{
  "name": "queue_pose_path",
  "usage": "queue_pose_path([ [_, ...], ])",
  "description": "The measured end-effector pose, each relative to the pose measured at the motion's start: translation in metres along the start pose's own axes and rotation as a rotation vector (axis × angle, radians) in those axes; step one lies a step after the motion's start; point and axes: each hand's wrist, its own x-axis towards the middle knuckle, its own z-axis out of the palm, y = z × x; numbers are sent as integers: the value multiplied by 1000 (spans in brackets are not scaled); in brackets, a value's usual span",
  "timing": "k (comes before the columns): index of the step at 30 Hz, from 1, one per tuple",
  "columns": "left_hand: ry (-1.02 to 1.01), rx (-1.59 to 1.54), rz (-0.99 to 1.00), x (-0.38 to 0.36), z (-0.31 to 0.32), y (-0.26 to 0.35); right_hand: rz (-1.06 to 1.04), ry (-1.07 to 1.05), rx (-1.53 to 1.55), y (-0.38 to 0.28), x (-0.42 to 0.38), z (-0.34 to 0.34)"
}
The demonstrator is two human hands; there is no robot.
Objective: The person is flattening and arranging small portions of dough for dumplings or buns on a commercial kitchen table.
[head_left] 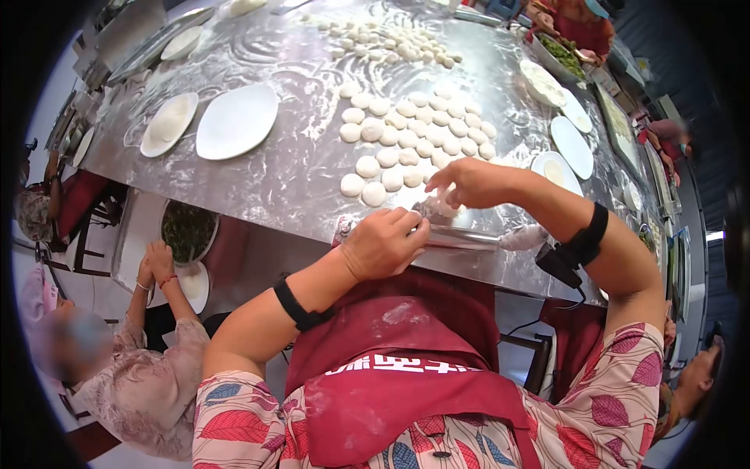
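Note:
My left hand [388,242] is closed, with curled fingers, over the left part of a metal rolling pin [469,237] at the table's near edge. What its fingers hold, if anything, is hidden. The pin's right handle [523,237] has a pale wrapping. My right hand [473,184] hovers just above the pin, fingers bent and apart, beside a crumpled greyish piece [426,208] between the hands. Pale dough beneath the right hand is partly covered. Just beyond both hands, flattened round dough pieces [408,139] lie in rows on the floured metal table [305,191].
Smaller dough lumps [394,39] lie farther back. White plates stand left [238,121] and right [573,147]. At left, a seated person [144,375] works near a bowl of greens [190,230]. Another person [582,31] handles greens [558,56] at the far right.

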Motion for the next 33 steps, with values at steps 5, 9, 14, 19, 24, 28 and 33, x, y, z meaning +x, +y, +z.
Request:
queue_pose_path([
  [5, 3, -27, -13, 0, -1, 1, 135, 342, 172, 4, -34, -24],
  [9, -7, -68, -62, 3, -4, 3, 183, 586, 10, 5, -93, -27],
  [14, -60, -169, -304, 13, -4, 3, -77, 896, 647, 38, -138, 57],
  [19, -221, -116, -462, 70, 13, -13, -69, 1081, 770, 22, -122, 105],
  [24, -623, 101, -561, 122, 25, -7, -61, 1223, 642, 28, -109, 115],
  [28, -615, 132, -520, 126, 38, 2, -86, 1266, 657, 26, -110, 122],
  [33, -574, 97, -576, 125, 40, 8, -70, 1288, 700, 26, -111, 128],
])
